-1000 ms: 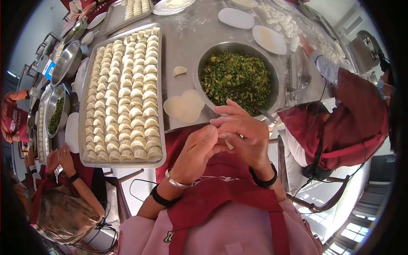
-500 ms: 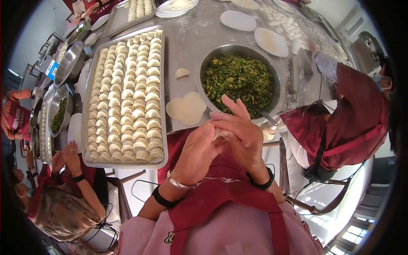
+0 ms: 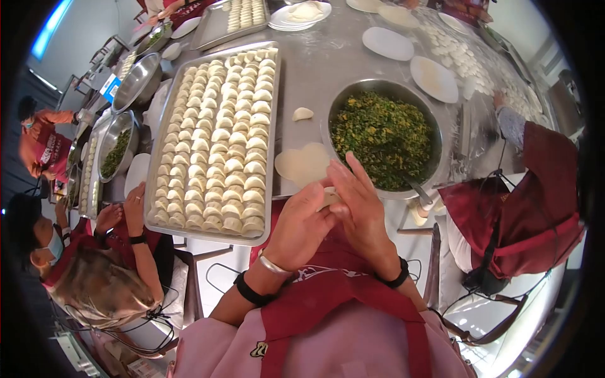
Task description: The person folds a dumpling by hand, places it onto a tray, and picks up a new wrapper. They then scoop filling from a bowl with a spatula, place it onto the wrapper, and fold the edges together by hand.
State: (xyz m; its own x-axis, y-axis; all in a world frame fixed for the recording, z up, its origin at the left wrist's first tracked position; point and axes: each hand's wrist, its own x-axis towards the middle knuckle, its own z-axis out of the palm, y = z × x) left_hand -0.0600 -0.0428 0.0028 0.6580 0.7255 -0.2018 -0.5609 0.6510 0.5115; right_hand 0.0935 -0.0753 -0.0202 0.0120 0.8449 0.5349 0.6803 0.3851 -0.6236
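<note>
My left hand (image 3: 301, 222) and my right hand (image 3: 360, 211) meet in front of my red apron, fingers closed together on a pale dumpling (image 3: 329, 200). Only a small part of it shows between the thumbs. Just beyond my fingertips, several round dough wrappers (image 3: 301, 163) overlap on the table. One finished dumpling (image 3: 302, 114) lies alone past them. Beyond my right hand stands a steel bowl (image 3: 328, 113) of chopped green and yellow filling (image 3: 381, 135), a spoon handle (image 3: 419, 191) leaning out of its near side. To the left, a metal tray (image 3: 275, 120) bears rows of folded dumplings (image 3: 217, 148).
White plates (image 3: 387, 43) rest behind the bowl. Dough pieces (image 3: 463, 63) cover the floured far right. A second tray (image 3: 201, 38) and steel bowls (image 3: 137, 82) stand far left. Co-workers sit close by: one left (image 3: 104, 283), one in a red apron right (image 3: 510, 208).
The view has swung left, so the table's contents appear farther right. My hands stay together, and more of the dumpling shows between them. The left co-worker's hands have moved apart.
</note>
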